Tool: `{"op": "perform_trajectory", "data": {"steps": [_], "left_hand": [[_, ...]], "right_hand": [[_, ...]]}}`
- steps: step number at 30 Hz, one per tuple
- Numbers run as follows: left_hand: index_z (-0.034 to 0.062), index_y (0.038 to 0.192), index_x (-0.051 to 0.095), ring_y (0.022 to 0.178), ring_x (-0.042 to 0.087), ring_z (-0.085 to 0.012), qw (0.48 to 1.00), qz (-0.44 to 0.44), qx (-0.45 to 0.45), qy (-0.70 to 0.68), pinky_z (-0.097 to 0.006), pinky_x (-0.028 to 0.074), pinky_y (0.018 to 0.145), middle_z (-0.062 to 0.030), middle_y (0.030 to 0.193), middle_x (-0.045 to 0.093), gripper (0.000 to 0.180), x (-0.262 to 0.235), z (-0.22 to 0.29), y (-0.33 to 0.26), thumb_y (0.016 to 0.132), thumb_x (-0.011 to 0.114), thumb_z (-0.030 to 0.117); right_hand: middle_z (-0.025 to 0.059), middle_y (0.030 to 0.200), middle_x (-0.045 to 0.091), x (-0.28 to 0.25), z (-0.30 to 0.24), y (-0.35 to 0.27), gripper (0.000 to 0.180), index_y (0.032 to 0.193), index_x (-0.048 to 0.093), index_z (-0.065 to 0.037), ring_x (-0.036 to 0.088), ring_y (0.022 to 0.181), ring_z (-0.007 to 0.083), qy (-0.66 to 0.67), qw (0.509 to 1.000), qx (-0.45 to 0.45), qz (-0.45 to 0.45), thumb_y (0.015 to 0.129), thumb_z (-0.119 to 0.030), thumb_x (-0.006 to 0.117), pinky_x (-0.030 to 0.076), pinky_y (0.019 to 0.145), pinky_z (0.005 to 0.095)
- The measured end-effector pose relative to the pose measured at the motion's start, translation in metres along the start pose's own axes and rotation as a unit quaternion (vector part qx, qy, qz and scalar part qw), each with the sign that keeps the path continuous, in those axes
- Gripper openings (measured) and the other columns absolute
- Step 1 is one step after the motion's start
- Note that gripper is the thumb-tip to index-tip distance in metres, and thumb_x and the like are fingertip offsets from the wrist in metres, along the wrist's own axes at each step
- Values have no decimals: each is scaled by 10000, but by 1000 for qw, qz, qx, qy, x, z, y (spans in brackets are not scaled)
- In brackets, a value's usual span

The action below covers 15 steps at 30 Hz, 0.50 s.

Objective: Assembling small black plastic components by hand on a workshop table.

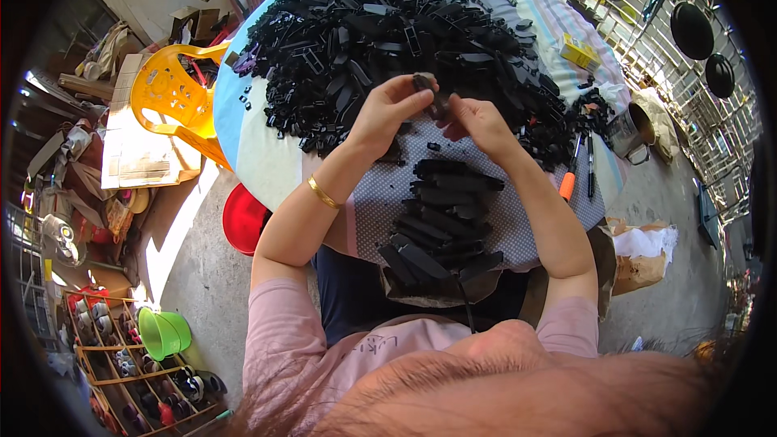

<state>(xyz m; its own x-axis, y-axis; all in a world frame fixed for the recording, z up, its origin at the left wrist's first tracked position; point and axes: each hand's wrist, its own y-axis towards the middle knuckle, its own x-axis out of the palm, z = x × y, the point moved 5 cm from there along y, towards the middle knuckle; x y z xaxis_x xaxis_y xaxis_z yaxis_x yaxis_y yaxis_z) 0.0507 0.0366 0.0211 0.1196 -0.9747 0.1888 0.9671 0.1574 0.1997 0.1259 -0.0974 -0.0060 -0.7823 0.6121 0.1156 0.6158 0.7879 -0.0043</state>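
Black plastic is what nearly everything on the round worktop point(259, 158) is made of: a large heap of small black parts point(405, 24) is spread over its far half, and a neat stack of longer black pieces point(441, 222) is laid on its near edge, just in front of the person. A small black part point(430, 93) is held above the middle of the worktop, between the heap and the stack. It is pinched at its left end by the fingers of the left hand point(388, 113), which is clenched around it, and it is gripped from the right by the fingertips of the right hand point(477, 123); both hands are closed on this one piece. A gold bangle point(323, 193) is worn on the left wrist. To the right of the stack, an orange-handled tool point(568, 182) and a dark pen point(590, 166) are laid on the cloth. A yellow plastic chair point(174, 93) is seen beside the worktop on the left, and a red basin point(241, 218) is placed on the floor below it.
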Motion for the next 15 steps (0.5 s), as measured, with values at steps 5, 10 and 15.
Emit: {"op": "perform_trajectory", "data": {"steps": [5,10,15], "left_hand": [[32,1021,566,839,587,-138,993,39,-43,-102,-257,468,761,-61,934,619,200,-4,-3,5,872,578,165],[20,1036,537,764,598,-170,981,18,-75,-178,-276,500,703,-62,877,592,218,-5,-13,6,892,549,183],[63,1136,495,686,572,-134,983,-17,-91,-159,-284,493,645,-40,771,553,286,8,-14,-1,920,497,250]], "right_hand": [[118,868,607,18,-3,-9,188,843,684,-106,587,819,300,-550,822,-146,-37,706,-234,675,463,741,365],[130,872,617,17,-14,-13,175,854,671,-78,600,797,302,-462,871,-168,1,698,-157,660,480,709,357],[115,768,605,4,-52,-27,120,909,626,38,599,700,167,-255,904,-307,151,804,26,571,466,642,235]]}}
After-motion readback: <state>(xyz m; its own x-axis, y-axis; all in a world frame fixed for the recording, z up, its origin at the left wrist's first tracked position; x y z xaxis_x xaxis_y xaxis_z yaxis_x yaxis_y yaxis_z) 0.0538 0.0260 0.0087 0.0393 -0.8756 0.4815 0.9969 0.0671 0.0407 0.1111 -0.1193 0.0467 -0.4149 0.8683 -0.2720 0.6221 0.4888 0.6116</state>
